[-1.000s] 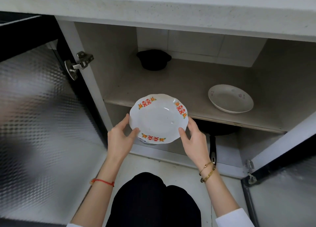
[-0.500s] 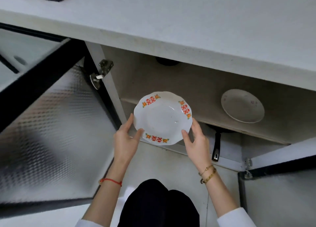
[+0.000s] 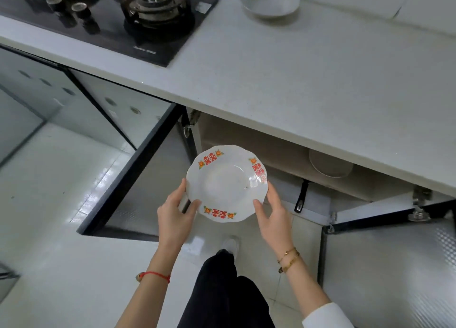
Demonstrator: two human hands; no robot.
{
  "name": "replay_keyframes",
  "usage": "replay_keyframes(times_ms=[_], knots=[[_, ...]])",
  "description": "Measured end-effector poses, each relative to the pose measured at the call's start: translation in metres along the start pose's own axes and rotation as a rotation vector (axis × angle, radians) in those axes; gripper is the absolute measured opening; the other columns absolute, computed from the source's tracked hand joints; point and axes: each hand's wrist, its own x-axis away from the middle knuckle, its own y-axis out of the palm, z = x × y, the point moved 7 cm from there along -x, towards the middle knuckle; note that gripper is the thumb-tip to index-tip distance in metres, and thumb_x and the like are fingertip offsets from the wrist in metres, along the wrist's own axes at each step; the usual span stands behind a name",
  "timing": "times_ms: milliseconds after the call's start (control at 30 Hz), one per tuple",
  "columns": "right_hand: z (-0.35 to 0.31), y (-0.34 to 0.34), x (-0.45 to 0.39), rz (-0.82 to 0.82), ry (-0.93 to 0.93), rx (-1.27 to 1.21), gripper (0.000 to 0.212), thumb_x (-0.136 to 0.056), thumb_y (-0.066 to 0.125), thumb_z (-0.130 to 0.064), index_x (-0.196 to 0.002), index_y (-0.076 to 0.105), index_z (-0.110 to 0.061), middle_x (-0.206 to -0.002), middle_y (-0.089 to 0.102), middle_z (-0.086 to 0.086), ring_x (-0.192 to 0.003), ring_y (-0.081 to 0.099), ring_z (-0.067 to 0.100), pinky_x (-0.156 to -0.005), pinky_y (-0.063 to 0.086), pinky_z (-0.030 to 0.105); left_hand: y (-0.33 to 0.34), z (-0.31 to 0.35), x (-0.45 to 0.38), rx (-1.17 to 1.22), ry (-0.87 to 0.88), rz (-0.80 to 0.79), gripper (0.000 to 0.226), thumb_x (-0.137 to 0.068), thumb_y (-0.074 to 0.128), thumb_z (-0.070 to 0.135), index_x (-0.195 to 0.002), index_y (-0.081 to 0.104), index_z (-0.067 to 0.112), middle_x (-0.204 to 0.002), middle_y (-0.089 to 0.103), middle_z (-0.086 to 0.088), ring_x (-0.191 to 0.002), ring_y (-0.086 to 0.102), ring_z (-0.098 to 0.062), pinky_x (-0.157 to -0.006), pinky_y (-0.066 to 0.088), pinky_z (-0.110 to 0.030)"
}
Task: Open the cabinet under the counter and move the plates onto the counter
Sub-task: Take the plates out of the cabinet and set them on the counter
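Here, at the far left, a black glass gas hob (image 3: 108, 19) sat set into the pale grey stone bench (image 3: 308, 85). Below it the left cabinet door with a black frame and textured silver panel (image 3: 138, 179) stood swung wide over the glossy white tiled floor (image 3: 49, 204). The left hand (image 3: 174, 215), a red string bracelet (image 3: 154, 276) on its wrist, had its grip clasped on the left edge of a white scalloped plate with red and orange rim motifs (image 3: 227, 183), thumb on top and fingers beneath. The plate was held roughly level in front of the open cabinet, below the bench edge and touching neither. The right hand (image 3: 274, 213), with gold chain bracelets (image 3: 288, 258) at the wrist, gripped the plate's right edge the same way. Further right, a plain white plate (image 3: 330, 166) lay on the beige cabinet shelf (image 3: 278, 155), with a black pan handle (image 3: 302, 195) hanging under it. A shallow white dish (image 3: 270, 2) rested on the bench at the back. The right cabinet door (image 3: 394, 266) also stood open.
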Motion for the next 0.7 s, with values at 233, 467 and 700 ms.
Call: replay_keyframes(times_ms=[233, 467, 700], knots=[[-0.090, -0.041, 0.058, 0.014, -0.044, -0.001, 0.058, -0.095, 0.057, -0.026, -0.148, 0.034, -0.022, -0.131, 0.040, -0.037, -0.113, 0.038, -0.032, -0.086, 0.031, -0.009, -0.078, 0.062, 0.058, 0.068, -0.014, 0.021, 0.065, -0.083, 0.074, 0.017, -0.141, 0.047, 0.026, -0.135, 0.057, 0.005, -0.125, 0.049, -0.012, -0.107, 0.036, -0.033], [-0.164, -0.097, 0.096, 0.091, -0.119, -0.001, 0.057, -0.095, 0.056, -0.026, -0.147, 0.034, -0.021, -0.138, 0.046, -0.023, -0.124, 0.037, -0.022, -0.098, 0.034, -0.001, -0.119, 0.132, 0.094, 0.097, 0.089, 0.017, 0.064, -0.083, 0.073, 0.019, -0.141, 0.046, 0.023, -0.137, 0.056, 0.005, -0.129, 0.047, -0.011, -0.112, 0.036, -0.038], [-0.204, -0.142, 0.104, 0.177, -0.197, -0.024, 0.057, -0.095, 0.058, -0.022, -0.147, 0.036, -0.017, -0.139, 0.045, -0.024, -0.133, 0.043, -0.002, -0.106, 0.035, 0.009, -0.127, 0.189, 0.096, 0.116, 0.181, -0.024, 0.066, -0.083, 0.073, 0.019, -0.143, 0.044, 0.022, -0.133, 0.054, 0.010, -0.120, 0.044, 0.000, -0.104, 0.034, -0.022]])
